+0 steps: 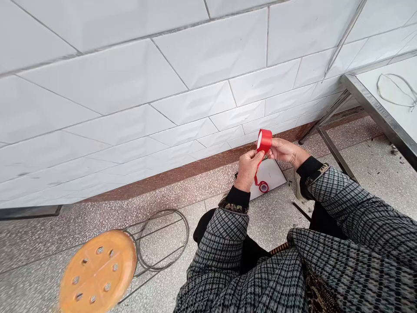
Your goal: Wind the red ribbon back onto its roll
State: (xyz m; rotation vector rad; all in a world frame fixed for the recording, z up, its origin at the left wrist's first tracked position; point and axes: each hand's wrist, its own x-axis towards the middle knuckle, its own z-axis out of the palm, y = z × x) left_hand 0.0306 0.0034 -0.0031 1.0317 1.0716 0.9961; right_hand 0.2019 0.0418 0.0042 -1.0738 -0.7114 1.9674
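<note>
A wide loop of glossy red ribbon (266,141) stands up between my two hands, its paler inner side showing at the left. My left hand (248,169) is closed, thumb and fingers pinching the lower left of the loop. On the other side my right hand (287,151) grips the loop's right edge, its fingertips partly hidden. From the left hand a narrow red strand runs down to a small red ribbon roll (263,187). That roll appears over a white flat panel or box (275,174) low between my legs; whether it rests there or hangs, I cannot tell.
An orange round stool (97,265) with wire legs lies tipped at the lower left. At right stands a metal-framed table (374,95) with a coil of thin wire (395,89) on top. White wall tiles (195,104) rise ahead. Small debris dots the speckled floor (384,174).
</note>
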